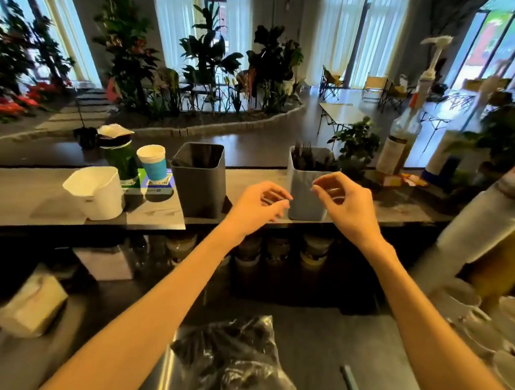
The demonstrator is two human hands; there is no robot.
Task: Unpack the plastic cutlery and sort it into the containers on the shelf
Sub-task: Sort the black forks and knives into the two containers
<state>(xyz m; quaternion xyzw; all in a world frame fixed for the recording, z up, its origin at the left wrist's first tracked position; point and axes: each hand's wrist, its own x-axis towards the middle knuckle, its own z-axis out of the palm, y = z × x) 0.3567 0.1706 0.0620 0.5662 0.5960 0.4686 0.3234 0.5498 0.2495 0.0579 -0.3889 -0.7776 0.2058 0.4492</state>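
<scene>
On the dark shelf (51, 201) stand a white container (98, 193), a dark grey container (198, 178) and a light grey container (304, 183) with black forks (306, 152) sticking out of it. My left hand (259, 201) hovers between the two grey containers. Just in front of the light grey one is my right hand (341, 200). Both hands have loosely curled, parted fingers, and I make out nothing in them. A clear plastic bag of black cutlery (232, 360) lies on the lower counter, near my body.
A green bottle (121, 158) and a blue-sleeved paper cup (152, 161) stand behind the white container. A pump bottle (403, 135) stands at the shelf's right end. On the right are a wrapped cup stack (492, 217) and white crockery (508, 334), with a tissue pack (32, 304) at lower left.
</scene>
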